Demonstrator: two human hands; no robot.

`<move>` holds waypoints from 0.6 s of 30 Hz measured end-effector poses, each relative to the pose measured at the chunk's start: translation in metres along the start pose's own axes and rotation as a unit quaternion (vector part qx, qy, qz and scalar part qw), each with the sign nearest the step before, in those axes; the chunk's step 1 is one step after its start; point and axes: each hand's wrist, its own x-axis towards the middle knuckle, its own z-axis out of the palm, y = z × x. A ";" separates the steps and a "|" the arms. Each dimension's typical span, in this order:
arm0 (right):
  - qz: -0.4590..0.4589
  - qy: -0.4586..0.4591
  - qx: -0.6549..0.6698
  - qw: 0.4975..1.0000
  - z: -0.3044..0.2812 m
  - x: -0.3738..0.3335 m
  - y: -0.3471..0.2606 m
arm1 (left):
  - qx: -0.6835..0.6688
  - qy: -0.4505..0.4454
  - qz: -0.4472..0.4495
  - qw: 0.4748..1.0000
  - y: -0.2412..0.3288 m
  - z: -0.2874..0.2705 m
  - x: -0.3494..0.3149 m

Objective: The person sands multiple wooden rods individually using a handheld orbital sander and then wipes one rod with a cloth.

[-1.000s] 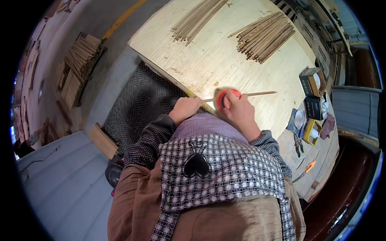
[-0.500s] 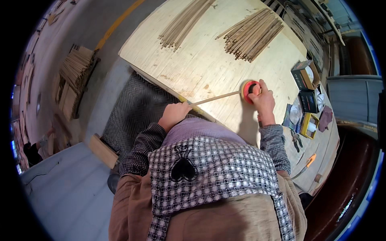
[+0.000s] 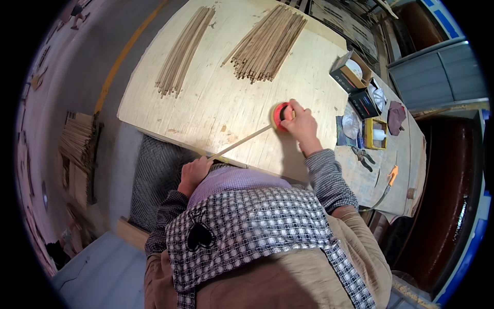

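Note:
My right hand grips a round red disc with a dark centre and a pale yellow rim, above the pale wooden table. A thin wooden strip runs slantwise from my left hand to the disc; its far end meets the disc's edge. At the table's near edge, my left hand is closed around the strip's near end. The fingers of my right hand curl over the disc, and its underside is hidden.
Two bundles of thin wooden strips, a smaller one and a larger one, lie across the table. To the right are open boxes, a yellow box, pliers and an orange-handled tool. More strips are stacked at left.
My view has turned, so the table and its contents sit further left in the picture. Both hands keep their hold on the strip and the disc; the strip slants more steeply in view.

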 end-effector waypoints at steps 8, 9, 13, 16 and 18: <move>-0.124 -0.034 0.026 0.991 0.017 -0.036 -0.025 | -0.006 -0.006 -0.012 1.000 0.004 0.002 0.006; -0.116 -0.039 0.024 0.992 0.017 -0.035 -0.027 | 0.007 -0.006 -0.013 1.000 0.007 -0.003 0.003; -0.014 0.013 0.009 1.000 0.009 0.001 0.013 | 0.014 0.009 -0.008 1.000 0.003 0.004 0.000; -0.007 -0.017 -0.013 1.000 -0.008 0.007 0.022 | 0.020 0.019 0.000 1.000 0.001 0.006 0.000; -0.044 -0.018 0.016 0.999 -0.004 0.000 0.015 | 0.020 0.020 0.000 1.000 0.001 0.007 0.000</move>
